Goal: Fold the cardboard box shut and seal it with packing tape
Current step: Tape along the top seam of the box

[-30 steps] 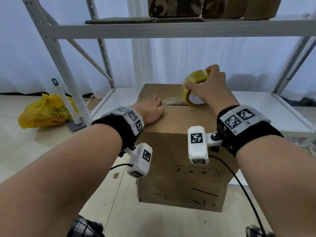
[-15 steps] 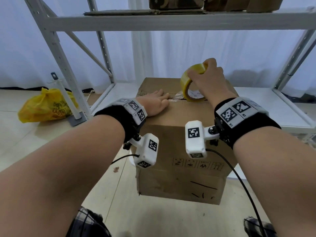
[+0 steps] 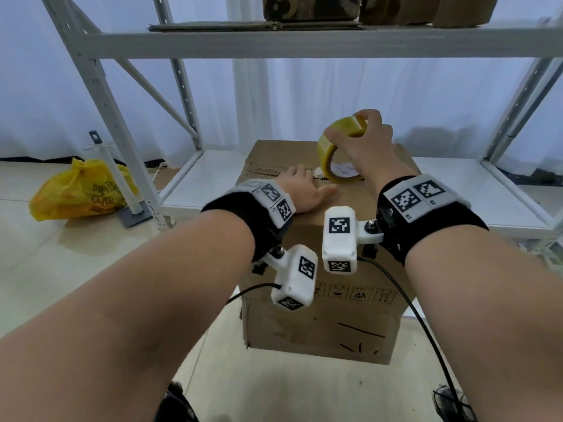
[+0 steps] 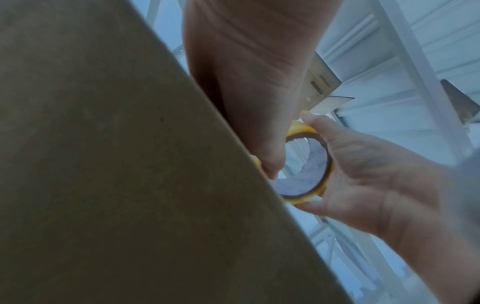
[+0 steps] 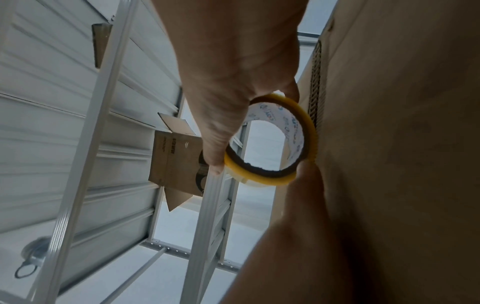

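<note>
Since a second ago my right hand (image 3: 364, 147), gripping the tape roll (image 3: 336, 153), has tipped it up on edge over the seam of the box (image 3: 320, 300). My left hand (image 3: 300, 190) presses flat, fingers straight, beside it. Shelf posts (image 3: 100, 95) flank the box; a yellow bag (image 3: 82, 190) lies on the floor, left.

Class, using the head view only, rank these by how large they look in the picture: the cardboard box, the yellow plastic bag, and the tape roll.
1. cardboard box: clearly largest.
2. yellow plastic bag: lies farther off on the floor, so its true size is unsure.
3. tape roll: smallest, partly covered by the right hand.
</note>
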### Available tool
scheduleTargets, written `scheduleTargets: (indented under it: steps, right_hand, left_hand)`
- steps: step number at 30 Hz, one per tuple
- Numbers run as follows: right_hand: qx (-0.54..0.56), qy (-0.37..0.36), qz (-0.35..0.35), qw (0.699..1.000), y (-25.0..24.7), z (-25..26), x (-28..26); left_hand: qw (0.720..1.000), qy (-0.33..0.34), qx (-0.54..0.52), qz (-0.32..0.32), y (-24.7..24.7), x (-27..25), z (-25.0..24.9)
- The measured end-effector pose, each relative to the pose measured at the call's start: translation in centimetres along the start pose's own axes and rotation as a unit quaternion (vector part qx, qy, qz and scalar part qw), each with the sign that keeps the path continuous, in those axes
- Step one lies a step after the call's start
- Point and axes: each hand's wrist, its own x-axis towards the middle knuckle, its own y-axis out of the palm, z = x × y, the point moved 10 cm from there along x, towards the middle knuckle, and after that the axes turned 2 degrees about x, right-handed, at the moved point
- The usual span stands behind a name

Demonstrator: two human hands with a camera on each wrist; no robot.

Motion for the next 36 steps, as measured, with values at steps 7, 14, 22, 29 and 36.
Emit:
scheduleTargets:
  steps: [7,14,22,29,36]
  right_hand:
    - [0.011,0.006,-0.009,1.000,-0.1,-0.2,0.2]
    - [0.071,0.015,0.005,0.997,-0.7,-0.9,0.1]
    - [0.168,0.093,0.000,0.981,-0.6,-3.0,0.3]
    - [0.175,0.079,-0.019,0.981,0.1,-2.1,0.1]
    - [0.205,0.070,-0.059,0.975,-0.7,-0.6,0.0]
  left_hand:
    - [0.998,-0.024,-0.001,-0.064,-2.6,-2.2,5.2]
    - [0.991,-0.056,0.076,-0.097,-2.4,-1.4,7.1]
    - [0.996,-0.069,0.029,-0.054,-0.9,-1.1,6.5]
    - [1.000,0.000,-0.015,-0.019,-0.6,-0.6,3.5]
    - [0.999,0.011,-0.021,-0.022,-0.9,-0.9,3.6]
